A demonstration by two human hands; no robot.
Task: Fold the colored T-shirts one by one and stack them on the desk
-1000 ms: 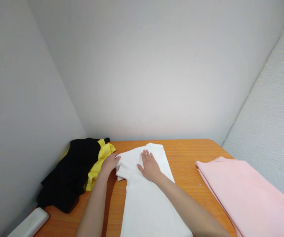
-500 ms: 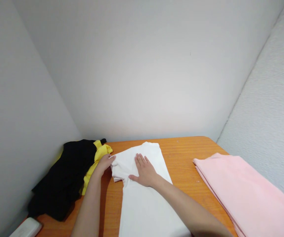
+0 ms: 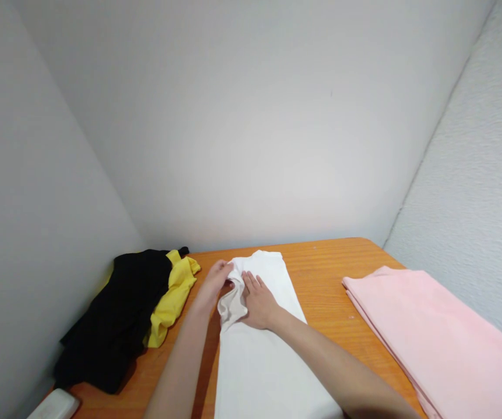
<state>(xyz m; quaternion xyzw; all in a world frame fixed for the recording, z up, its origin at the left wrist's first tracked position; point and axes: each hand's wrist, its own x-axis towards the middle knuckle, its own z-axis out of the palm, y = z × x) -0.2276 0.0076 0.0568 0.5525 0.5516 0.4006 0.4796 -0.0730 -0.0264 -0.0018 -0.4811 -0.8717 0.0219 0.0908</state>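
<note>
A white garment [image 3: 260, 361] lies lengthwise on the orange wooden table [image 3: 325, 279]. My left hand [image 3: 214, 285] grips its left sleeve [image 3: 232, 302] and holds the sleeve folded inward over the body of the garment. Pressed flat on the cloth just right of that fold is my right hand [image 3: 257, 302], fingers spread and touching the lifted sleeve.
A black garment [image 3: 115, 320] and a yellow one [image 3: 172, 297] are heaped at the table's left by the wall. A folded pink cloth [image 3: 434, 337] lies on the right. A white object [image 3: 54, 405] sits at the front left corner. Walls close in on three sides.
My left hand has pulled the white sleeve from the left inward over the garment. My right hand stays pressed on the cloth. The view has shifted slightly.
</note>
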